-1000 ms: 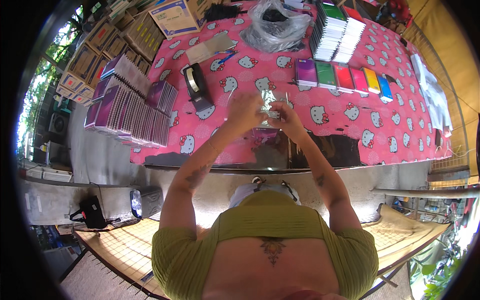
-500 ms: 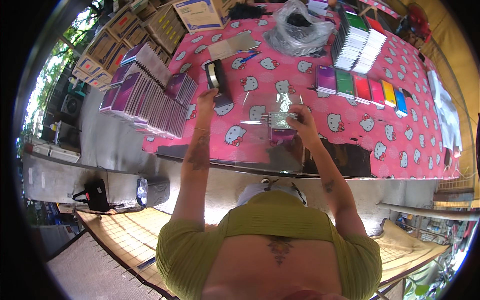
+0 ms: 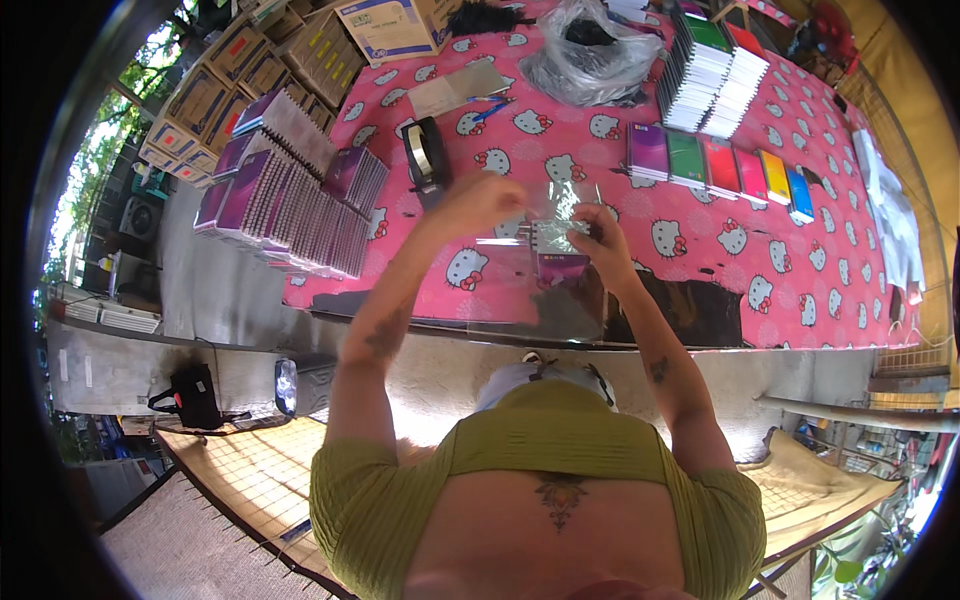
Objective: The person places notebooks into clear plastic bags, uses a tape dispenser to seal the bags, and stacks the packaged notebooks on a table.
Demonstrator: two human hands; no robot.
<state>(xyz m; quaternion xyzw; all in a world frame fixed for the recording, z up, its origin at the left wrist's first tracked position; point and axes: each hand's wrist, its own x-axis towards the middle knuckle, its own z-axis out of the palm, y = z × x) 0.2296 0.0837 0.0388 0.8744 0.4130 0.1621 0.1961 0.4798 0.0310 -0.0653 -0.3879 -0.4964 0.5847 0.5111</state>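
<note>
A small purple spiral notebook (image 3: 562, 268) lies in front of me, partly inside a clear plastic wrapper (image 3: 563, 205) that shines in the light. My right hand (image 3: 602, 238) is closed on the wrapper at the notebook's right side, fingers bent over its edge. To the left of it, my left hand (image 3: 485, 203) hovers with fingertips pinched together, near the wrapper's upper left. Whatever the pinch holds is too small to make out. Behind that hand stands a black tape dispenser (image 3: 424, 155) with a roll of tape in it.
Stacks of purple spiral notebooks (image 3: 285, 210) stand at the left. A row of coloured notebooks (image 3: 688, 160) lies at the right, below taller notebook piles (image 3: 700, 85). Farther back are a clear plastic bag (image 3: 590, 60), blue pens (image 3: 490, 108) and cardboard boxes (image 3: 395, 28).
My left hand has left the tape dispenser and come right, toward the wrapped notebook. My right hand has stayed on the wrapper.
</note>
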